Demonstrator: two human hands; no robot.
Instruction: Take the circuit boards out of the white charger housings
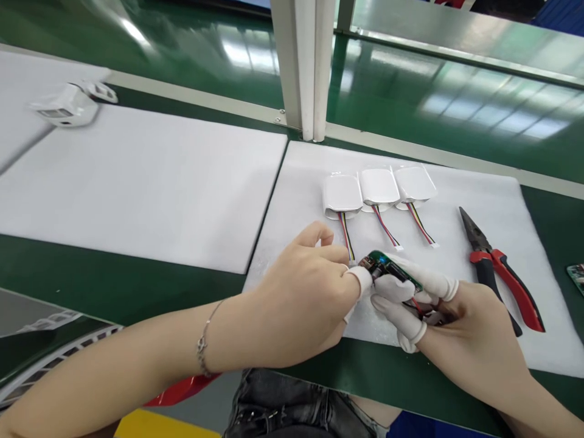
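Note:
My right hand (pixel 449 313), with white finger cots, grips a small green circuit board (pixel 393 271) above the near edge of a white foam mat (pixel 497 201). My left hand (pixel 303 292) is closed in a pinch at the board's left end, its cotted thumb against it; what it pinches is hidden. Three white battery packs (pixel 378 187) with coloured wire leads lie in a row just beyond the hands. The leftmost pack's lead (pixel 347 237) runs down toward my left fingers.
Red-handled pliers (pixel 499 267) lie on the mat to the right. A second white foam mat (pixel 137 182) covers the left bench, with a white plastic device (pixel 68 106) at its far left. A white post (pixel 303 67) rises behind. Another green board (pixel 575 277) peeks in at the right edge.

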